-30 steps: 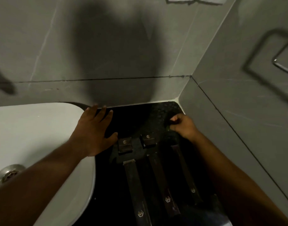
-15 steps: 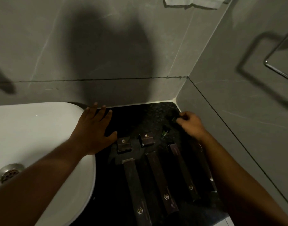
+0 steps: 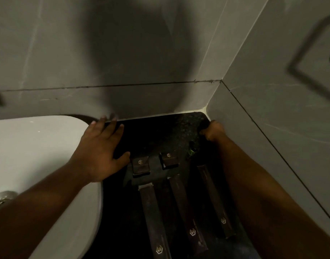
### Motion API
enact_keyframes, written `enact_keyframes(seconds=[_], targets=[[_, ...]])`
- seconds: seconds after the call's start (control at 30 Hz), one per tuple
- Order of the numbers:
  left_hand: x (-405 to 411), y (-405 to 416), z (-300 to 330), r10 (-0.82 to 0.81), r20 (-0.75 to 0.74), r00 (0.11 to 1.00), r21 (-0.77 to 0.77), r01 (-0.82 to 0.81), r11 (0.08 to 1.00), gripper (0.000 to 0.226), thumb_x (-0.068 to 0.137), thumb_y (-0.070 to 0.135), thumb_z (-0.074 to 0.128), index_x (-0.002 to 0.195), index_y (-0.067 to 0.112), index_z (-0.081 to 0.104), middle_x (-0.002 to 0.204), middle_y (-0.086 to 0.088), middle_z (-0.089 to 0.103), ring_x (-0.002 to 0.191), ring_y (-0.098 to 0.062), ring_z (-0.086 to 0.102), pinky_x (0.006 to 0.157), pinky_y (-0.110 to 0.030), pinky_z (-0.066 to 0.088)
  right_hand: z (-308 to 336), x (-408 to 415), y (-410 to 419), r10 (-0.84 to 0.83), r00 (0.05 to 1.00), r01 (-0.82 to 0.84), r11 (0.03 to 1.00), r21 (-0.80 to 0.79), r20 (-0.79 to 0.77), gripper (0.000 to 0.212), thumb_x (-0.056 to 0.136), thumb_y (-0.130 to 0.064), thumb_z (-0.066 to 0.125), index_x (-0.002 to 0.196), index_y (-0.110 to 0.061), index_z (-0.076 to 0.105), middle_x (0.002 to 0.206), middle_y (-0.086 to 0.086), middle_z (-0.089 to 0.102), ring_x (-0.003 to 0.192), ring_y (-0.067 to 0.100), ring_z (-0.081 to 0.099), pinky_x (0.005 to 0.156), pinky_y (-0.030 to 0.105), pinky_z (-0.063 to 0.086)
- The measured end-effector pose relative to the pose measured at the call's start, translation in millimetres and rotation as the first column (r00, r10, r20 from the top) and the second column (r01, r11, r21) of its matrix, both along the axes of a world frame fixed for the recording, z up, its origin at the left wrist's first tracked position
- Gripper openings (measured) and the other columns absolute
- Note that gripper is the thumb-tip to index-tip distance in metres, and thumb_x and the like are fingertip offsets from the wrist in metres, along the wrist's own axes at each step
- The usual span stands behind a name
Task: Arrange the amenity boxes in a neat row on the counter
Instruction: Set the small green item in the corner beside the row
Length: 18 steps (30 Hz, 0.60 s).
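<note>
The left hand is lying flat with fingers spread, resting on the sink rim and the dark counter, holding nothing. Just right of its thumb, two small square boxes are sitting side by side; nearer the person, three long boxes are lying roughly parallel, slightly fanned. Farther right, the right hand is curling closed near the wall corner; whether it is gripping anything, I cannot tell. The row looks mostly formed, with straightening likely remaining.
</note>
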State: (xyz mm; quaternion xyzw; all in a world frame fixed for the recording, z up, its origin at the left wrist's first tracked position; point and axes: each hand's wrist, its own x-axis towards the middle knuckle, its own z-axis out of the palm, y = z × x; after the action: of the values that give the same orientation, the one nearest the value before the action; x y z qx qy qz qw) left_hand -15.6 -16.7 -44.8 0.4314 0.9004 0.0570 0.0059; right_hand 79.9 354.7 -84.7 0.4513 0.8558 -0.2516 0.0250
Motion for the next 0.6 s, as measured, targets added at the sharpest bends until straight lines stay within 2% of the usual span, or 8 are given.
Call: enact_keyframes(seconds=[0.07,0.13,0.23,0.3,0.4,0.5,0.6], targets=[[-0.7,-0.3,-0.6,0.001,0.005,1.000,-0.004,-0.001,1.000,0.088,0.078,0.069,0.026,0.145,0.013,0.034,0.155,-0.014,0.032,0.145,-0.040,0.015,0.117,-0.052,0.013,0.4,-0.2,1.2,0.032,0.999,-0.031,0.998,-0.056,0.013,0.042,0.079,-0.021,0.073,0.114,0.000,0.062,0.112,0.019,0.063,0.105,0.033,0.060,0.078,0.030,0.044],[-1.6,-0.2,-1.1,0.003,0.006,1.000,-0.007,-0.003,1.000,0.088,0.078,0.069,0.025,0.146,0.014,0.032,0.155,-0.014,0.031,0.146,-0.039,0.013,0.117,-0.051,0.011,5.4,7.1,2.5,0.022,0.999,-0.027,0.993,-0.116,-0.037,0.040,0.079,-0.016,0.073,0.115,-0.001,0.064,0.113,0.018,0.065,0.104,0.033,0.061,0.083,0.031,0.047],[-2.2,-0.3,-1.1,0.005,0.005,1.000,-0.025,-0.005,1.000,0.089,0.078,0.070,0.023,0.147,0.014,0.031,0.156,-0.013,0.030,0.146,-0.038,0.011,0.117,-0.051,0.011,15.2,31.8,4.7,-0.092,0.974,0.056,0.983,-0.176,-0.205,0.029,0.075,-0.004,0.073,0.103,0.000,0.067,0.095,0.015,0.067,0.088,0.028,0.064,0.074,0.029,0.049],[-1.9,-0.1,-0.3,0.005,0.006,1.000,-0.029,-0.005,1.000,0.089,0.077,0.070,0.022,0.147,0.015,0.031,0.156,-0.012,0.029,0.146,-0.038,0.010,0.117,-0.051,0.012,20.0,52.0,4.1,-0.132,0.955,0.087,0.981,-0.176,-0.265,0.026,0.072,0.000,0.074,0.096,0.000,0.067,0.088,0.014,0.065,0.079,0.024,0.062,0.068,0.028,0.049],[-0.9,-0.1,2.3,0.005,0.013,1.000,-0.022,-0.005,1.000,0.089,0.078,0.069,0.023,0.145,0.012,0.034,0.155,-0.014,0.032,0.146,-0.039,0.013,0.116,-0.053,0.015,20.1,73.8,-0.2,-0.148,0.948,0.096,0.977,-0.191,-0.282,0.028,0.070,0.005,0.076,0.095,0.003,0.065,0.087,0.015,0.064,0.082,0.024,0.060,0.077,0.034,0.052],[0.3,-0.2,2.3,0.003,0.014,1.000,-0.025,-0.002,1.000,0.089,0.078,0.069,0.024,0.144,0.012,0.035,0.154,-0.015,0.033,0.145,-0.040,0.015,0.116,-0.053,0.016,12.1,80.9,-3.7,-0.142,0.952,0.089,0.976,-0.198,-0.272,0.028,0.071,0.006,0.075,0.095,0.001,0.063,0.088,0.012,0.063,0.082,0.023,0.059,0.074,0.028,0.047],[0.7,0.4,3.6,0.003,0.014,1.000,-0.026,-0.003,1.000,0.089,0.077,0.069,0.025,0.144,0.011,0.036,0.152,-0.016,0.036,0.145,-0.041,0.017,0.115,-0.054,0.017,6.5,81.4,-6.8,-0.157,0.943,0.092,0.971,-0.223,-0.294,0.026,0.072,0.006,0.074,0.094,-0.003,0.063,0.091,0.013,0.063,0.085,0.026,0.060,0.078,0.033,0.051]])
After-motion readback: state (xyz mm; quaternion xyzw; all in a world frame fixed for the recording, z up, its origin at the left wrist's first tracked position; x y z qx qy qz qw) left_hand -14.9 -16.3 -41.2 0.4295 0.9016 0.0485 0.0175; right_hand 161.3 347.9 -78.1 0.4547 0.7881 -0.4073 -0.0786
